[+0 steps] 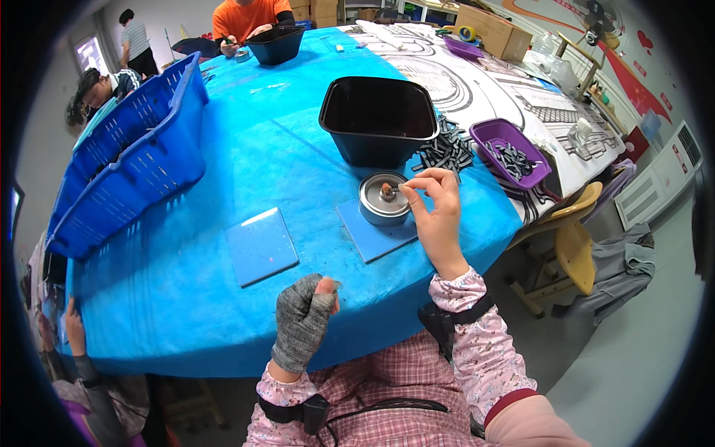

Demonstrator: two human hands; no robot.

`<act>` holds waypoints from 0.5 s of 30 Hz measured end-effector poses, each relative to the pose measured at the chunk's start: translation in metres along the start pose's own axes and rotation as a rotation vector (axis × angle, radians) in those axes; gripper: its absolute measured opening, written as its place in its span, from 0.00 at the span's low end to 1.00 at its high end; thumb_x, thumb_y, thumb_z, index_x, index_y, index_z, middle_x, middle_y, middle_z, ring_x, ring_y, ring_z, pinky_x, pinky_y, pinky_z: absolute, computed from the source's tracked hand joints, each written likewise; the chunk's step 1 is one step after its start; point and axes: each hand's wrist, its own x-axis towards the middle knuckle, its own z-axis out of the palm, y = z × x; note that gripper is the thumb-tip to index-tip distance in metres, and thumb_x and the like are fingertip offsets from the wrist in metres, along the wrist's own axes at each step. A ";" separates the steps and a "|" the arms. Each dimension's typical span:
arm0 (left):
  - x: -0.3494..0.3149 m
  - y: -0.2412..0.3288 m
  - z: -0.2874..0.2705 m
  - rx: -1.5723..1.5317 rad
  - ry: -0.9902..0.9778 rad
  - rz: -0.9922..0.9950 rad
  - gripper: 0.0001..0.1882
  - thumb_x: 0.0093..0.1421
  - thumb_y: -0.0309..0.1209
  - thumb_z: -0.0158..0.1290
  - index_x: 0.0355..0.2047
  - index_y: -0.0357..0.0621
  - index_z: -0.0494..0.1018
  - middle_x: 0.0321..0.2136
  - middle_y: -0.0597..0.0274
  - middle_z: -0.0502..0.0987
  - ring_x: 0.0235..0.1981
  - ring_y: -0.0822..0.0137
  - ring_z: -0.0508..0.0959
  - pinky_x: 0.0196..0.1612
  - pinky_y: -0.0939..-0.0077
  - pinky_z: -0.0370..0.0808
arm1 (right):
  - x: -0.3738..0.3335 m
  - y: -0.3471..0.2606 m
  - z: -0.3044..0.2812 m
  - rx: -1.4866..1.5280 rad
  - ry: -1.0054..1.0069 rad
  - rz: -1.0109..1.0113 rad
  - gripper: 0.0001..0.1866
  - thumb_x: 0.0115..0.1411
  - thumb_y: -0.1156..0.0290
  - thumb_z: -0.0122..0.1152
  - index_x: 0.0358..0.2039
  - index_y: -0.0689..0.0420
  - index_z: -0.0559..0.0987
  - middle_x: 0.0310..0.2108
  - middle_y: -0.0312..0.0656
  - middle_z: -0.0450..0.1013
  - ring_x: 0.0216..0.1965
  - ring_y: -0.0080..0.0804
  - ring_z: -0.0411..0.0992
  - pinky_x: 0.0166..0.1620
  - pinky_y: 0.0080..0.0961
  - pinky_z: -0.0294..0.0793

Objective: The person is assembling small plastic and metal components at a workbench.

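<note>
My right hand [438, 216] is pinching a small dark strip [397, 189] between thumb and fingertips. The strip's end is at the brownish knob [386, 190] in the middle of a round metal tin [382, 214]. Beneath the tin lies a flat blue tile [369, 242]. Near the table's front edge, my left hand [302, 322] wears a grey fingerless glove and is closed, thumb up; what it holds, if anything, is hidden. A second blue tile [262, 247] lies just beyond it. Behind the tin stands a deep black tub [376, 145].
Right of the tub are a heap of black-and-grey strips [447, 145] and a purple basket [532, 177] holding more. A large blue crate [149, 160] stands at left. Blue sheeting [171, 298] covers the table. Across it sits a person in orange [249, 18]; another person's hand [74, 328] touches the left edge.
</note>
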 end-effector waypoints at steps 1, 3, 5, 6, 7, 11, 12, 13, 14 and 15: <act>0.001 0.000 -0.001 0.024 -0.014 0.013 0.23 0.67 0.42 0.46 0.18 0.41 0.70 0.14 0.67 0.69 0.18 0.75 0.68 0.24 0.77 0.65 | 0.000 -0.001 0.000 -0.001 -0.004 0.025 0.04 0.54 0.73 0.66 0.28 0.59 0.79 0.35 0.40 0.69 0.38 0.37 0.69 0.43 0.30 0.68; 0.000 -0.002 -0.001 0.012 -0.012 0.010 0.23 0.67 0.43 0.45 0.20 0.41 0.71 0.15 0.69 0.68 0.18 0.76 0.66 0.23 0.79 0.63 | 0.000 0.001 0.002 0.002 -0.014 0.032 0.04 0.54 0.73 0.66 0.28 0.59 0.79 0.35 0.41 0.69 0.39 0.37 0.69 0.43 0.30 0.69; 0.000 -0.002 -0.001 0.003 -0.012 0.010 0.22 0.67 0.44 0.45 0.22 0.42 0.72 0.16 0.71 0.68 0.18 0.78 0.64 0.22 0.81 0.61 | 0.000 0.002 0.003 0.007 -0.019 0.038 0.05 0.54 0.73 0.65 0.28 0.59 0.79 0.35 0.41 0.69 0.39 0.37 0.69 0.43 0.30 0.69; 0.000 -0.001 -0.002 0.004 -0.022 0.003 0.22 0.67 0.44 0.45 0.22 0.41 0.72 0.16 0.70 0.68 0.18 0.78 0.64 0.22 0.81 0.61 | -0.001 0.003 0.003 0.012 -0.022 0.052 0.04 0.54 0.73 0.65 0.28 0.59 0.79 0.35 0.41 0.69 0.39 0.37 0.69 0.43 0.30 0.69; 0.000 -0.001 -0.003 0.004 -0.032 -0.003 0.21 0.67 0.44 0.46 0.23 0.41 0.73 0.16 0.70 0.68 0.18 0.78 0.64 0.22 0.81 0.61 | -0.001 0.003 0.003 0.018 -0.024 0.065 0.04 0.54 0.73 0.65 0.29 0.59 0.79 0.35 0.41 0.69 0.39 0.37 0.69 0.43 0.31 0.69; 0.000 -0.001 -0.001 -0.023 -0.031 -0.031 0.21 0.66 0.44 0.46 0.23 0.41 0.73 0.17 0.70 0.69 0.18 0.79 0.65 0.22 0.81 0.62 | 0.000 0.003 0.003 0.018 -0.031 0.068 0.05 0.54 0.73 0.65 0.28 0.59 0.79 0.35 0.41 0.69 0.39 0.37 0.69 0.43 0.31 0.69; 0.000 -0.001 -0.001 -0.020 -0.031 -0.031 0.21 0.66 0.44 0.46 0.23 0.41 0.73 0.17 0.70 0.69 0.18 0.79 0.65 0.22 0.81 0.62 | 0.000 0.004 0.003 0.017 -0.029 0.064 0.05 0.54 0.73 0.65 0.28 0.59 0.79 0.35 0.41 0.69 0.39 0.37 0.69 0.43 0.31 0.69; 0.000 0.000 -0.001 -0.016 -0.030 -0.031 0.21 0.66 0.44 0.46 0.24 0.41 0.73 0.17 0.70 0.70 0.18 0.79 0.65 0.22 0.81 0.62 | 0.000 0.004 0.003 0.016 -0.027 0.059 0.05 0.54 0.73 0.65 0.28 0.59 0.79 0.35 0.41 0.69 0.39 0.37 0.69 0.43 0.31 0.69; 0.000 0.000 -0.001 -0.016 -0.031 -0.031 0.21 0.66 0.44 0.46 0.24 0.41 0.73 0.17 0.70 0.70 0.18 0.79 0.65 0.22 0.81 0.62 | -0.001 0.004 0.003 0.015 -0.026 0.060 0.05 0.54 0.73 0.65 0.28 0.59 0.79 0.35 0.41 0.69 0.39 0.37 0.69 0.43 0.31 0.69; 0.000 0.000 -0.001 -0.015 -0.033 -0.030 0.21 0.66 0.44 0.46 0.23 0.41 0.73 0.17 0.70 0.70 0.18 0.79 0.65 0.22 0.81 0.62 | -0.001 0.004 0.003 0.019 -0.026 0.066 0.05 0.54 0.72 0.65 0.28 0.59 0.79 0.34 0.41 0.70 0.39 0.37 0.69 0.42 0.31 0.69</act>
